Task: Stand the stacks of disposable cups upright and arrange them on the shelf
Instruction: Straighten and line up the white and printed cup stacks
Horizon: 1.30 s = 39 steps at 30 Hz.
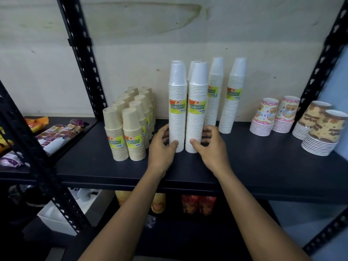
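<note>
Shelf: a dark board point(254, 162) in a black metal rack, seen from my head looking down along both bare forearms.
Left hand: my left hand point(162, 147) curls around the base of the left white stack point(177, 113), thumb in front, fingers behind, gripping it.
Right hand: my right hand point(211, 146) grips the base of the right white stack point(196, 113) the same way, thumb on the front.
The two stacks: tall, upright, rims down, touching side by side, each with a green and yellow label; they stand between my hands, at the middle of the shelf.
Behind them: more white stacks, mostly hidden, and two further ones point(232, 98) upright to the right near the wall, clear of my hands.
Left of my left hand: short tan stacks point(130, 127) upright in two rows, just beside my knuckles.
Far right: short patterned stacks point(265, 117) in pink and brown, well apart from my right hand.
Below: blurred coloured packs on the lower shelf.
</note>
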Each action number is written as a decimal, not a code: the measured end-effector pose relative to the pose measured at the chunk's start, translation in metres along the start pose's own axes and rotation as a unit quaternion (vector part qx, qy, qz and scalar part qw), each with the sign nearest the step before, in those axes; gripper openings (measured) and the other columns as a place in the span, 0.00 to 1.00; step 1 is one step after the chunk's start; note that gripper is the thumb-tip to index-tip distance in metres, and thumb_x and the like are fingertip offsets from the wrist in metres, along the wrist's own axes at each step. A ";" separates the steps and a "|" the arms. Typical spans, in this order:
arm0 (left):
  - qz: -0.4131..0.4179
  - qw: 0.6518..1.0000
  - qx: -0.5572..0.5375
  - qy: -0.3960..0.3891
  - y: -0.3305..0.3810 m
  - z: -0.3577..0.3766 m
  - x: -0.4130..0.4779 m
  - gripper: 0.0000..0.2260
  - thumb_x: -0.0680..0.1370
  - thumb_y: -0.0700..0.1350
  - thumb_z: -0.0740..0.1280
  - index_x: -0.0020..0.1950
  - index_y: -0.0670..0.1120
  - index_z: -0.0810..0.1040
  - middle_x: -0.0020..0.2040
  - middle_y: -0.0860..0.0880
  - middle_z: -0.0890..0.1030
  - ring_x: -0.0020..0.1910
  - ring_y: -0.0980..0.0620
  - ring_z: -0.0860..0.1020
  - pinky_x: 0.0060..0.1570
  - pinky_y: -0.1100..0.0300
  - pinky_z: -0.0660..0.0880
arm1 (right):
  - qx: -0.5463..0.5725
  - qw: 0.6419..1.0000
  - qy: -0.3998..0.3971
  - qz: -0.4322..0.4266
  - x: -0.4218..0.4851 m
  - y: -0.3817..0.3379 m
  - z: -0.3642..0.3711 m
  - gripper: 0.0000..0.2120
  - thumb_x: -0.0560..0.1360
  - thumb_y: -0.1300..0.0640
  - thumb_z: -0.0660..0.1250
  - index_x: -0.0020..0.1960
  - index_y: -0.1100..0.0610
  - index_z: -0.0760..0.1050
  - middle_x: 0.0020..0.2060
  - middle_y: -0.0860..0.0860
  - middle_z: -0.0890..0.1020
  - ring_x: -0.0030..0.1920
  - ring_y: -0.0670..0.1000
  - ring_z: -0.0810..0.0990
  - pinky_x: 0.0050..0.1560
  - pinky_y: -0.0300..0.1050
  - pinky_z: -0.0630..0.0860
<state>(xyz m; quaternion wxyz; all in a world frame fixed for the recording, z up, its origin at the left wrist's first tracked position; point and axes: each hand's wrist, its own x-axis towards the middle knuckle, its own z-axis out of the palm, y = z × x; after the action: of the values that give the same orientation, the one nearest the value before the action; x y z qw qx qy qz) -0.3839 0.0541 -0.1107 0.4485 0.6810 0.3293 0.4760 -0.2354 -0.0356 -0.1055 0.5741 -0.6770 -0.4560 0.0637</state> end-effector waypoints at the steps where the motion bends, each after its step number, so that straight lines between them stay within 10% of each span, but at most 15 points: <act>1: 0.001 1.000 -0.001 -0.002 0.001 0.001 -0.001 0.28 0.78 0.38 0.72 0.75 0.54 0.71 0.66 0.54 0.79 0.62 0.61 0.79 0.63 0.55 0.79 | 0.005 1.000 -0.001 0.004 0.000 0.000 0.000 0.25 0.74 0.51 0.77 0.66 0.51 0.70 0.58 0.44 0.80 0.53 0.39 0.80 0.48 0.31 0.75; 28: -0.044 0.998 0.051 -0.014 0.005 -0.002 -0.007 0.36 0.78 0.44 0.72 0.83 0.51 0.58 0.75 0.50 0.73 0.71 0.55 0.72 0.72 0.52 0.71 | 0.067 0.996 -0.021 0.060 -0.004 -0.001 -0.012 0.29 0.73 0.46 0.77 0.69 0.52 0.72 0.60 0.46 0.80 0.57 0.43 0.80 0.59 0.44 0.79; 33: 0.046 0.992 0.048 0.111 0.030 0.010 -0.041 0.21 0.79 0.43 0.70 0.72 0.49 0.72 0.61 0.51 0.74 0.57 0.56 0.77 0.60 0.55 0.78 | 0.072 0.995 0.023 0.068 -0.010 -0.001 -0.042 0.24 0.73 0.45 0.76 0.65 0.51 0.74 0.58 0.45 0.81 0.56 0.43 0.80 0.55 0.38 0.76; 39: 0.124 0.992 0.005 0.033 0.055 0.061 -0.047 0.15 0.79 0.43 0.69 0.66 0.50 0.77 0.57 0.53 0.81 0.55 0.55 0.80 0.56 0.52 0.80 | 0.062 0.993 0.066 0.071 0.003 0.005 -0.069 0.22 0.73 0.46 0.77 0.62 0.52 0.76 0.56 0.44 0.82 0.56 0.44 0.81 0.60 0.44 0.78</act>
<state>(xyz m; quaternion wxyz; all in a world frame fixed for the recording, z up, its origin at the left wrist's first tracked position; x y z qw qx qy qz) -0.3411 -0.0261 -0.0854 0.3714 0.7026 0.2589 0.5489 -0.1888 -0.0832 -0.0856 0.6378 -0.6735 -0.3632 0.0879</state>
